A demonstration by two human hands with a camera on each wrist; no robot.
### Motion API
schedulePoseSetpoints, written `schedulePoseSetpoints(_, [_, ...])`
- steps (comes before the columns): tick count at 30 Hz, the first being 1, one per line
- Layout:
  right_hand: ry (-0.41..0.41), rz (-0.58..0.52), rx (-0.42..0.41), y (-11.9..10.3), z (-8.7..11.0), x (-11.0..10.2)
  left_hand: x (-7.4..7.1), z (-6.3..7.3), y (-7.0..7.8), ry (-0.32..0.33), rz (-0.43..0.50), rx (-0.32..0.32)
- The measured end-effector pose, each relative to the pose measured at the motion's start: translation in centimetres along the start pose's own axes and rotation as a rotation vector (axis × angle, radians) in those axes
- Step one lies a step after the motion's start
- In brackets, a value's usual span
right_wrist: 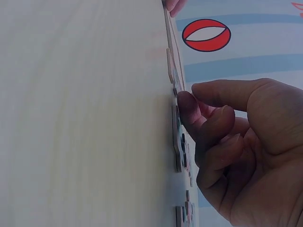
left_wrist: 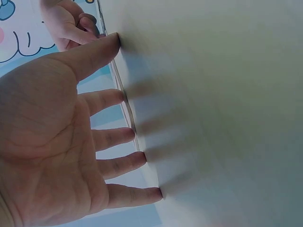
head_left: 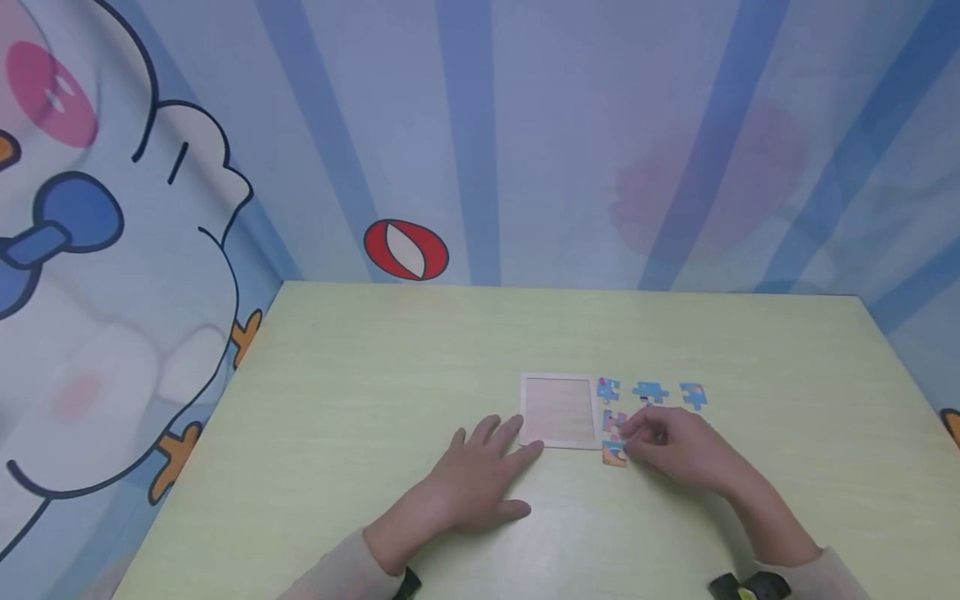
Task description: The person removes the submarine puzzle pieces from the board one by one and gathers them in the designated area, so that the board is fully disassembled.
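A small square puzzle frame [head_left: 560,445] with a pale rim lies flat on the table, with no pieces inside it. My left hand [head_left: 480,479] is spread with straight fingers, and its fingertips rest at the frame's lower left corner and on the tabletop. Just right of the frame, my right hand [head_left: 686,446] has curled fingers, its thumb and index tips close together at a pink puzzle piece [head_left: 613,423]. Whether they pinch it cannot be seen. Below lies an orange puzzle piece [head_left: 614,454]; above, a blue puzzle piece [head_left: 608,390]. The right hand may cover further pieces.
Along the back of the group lie another blue puzzle piece [head_left: 650,392] and a blue corner piece [head_left: 693,395]. The pale wooden table [head_left: 360,358] ends at a wall cloth [head_left: 525,167] printed with cartoon figures and stripes.
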State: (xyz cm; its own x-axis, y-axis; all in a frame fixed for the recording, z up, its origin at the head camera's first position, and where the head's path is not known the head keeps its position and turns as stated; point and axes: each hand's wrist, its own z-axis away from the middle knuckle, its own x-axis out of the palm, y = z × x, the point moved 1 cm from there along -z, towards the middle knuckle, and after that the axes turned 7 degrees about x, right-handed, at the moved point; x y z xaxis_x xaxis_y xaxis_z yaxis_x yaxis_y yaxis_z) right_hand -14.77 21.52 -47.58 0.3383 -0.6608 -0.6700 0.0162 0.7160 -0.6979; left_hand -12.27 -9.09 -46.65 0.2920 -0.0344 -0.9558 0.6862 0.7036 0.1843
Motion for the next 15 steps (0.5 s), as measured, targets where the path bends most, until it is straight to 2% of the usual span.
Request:
schedulePoseSetpoints(10, [0.040,0.017,-0.043,-0.1,-0.1,-0.9,-0.3,0.1,-0.6,-0.009,-0.002,0.013])
schedulePoseSetpoints(15, [0.112,0.056,-0.036,-0.9,0.1,-2.1,-1.6,0.1,-2.0,0.015,0.011,0.017])
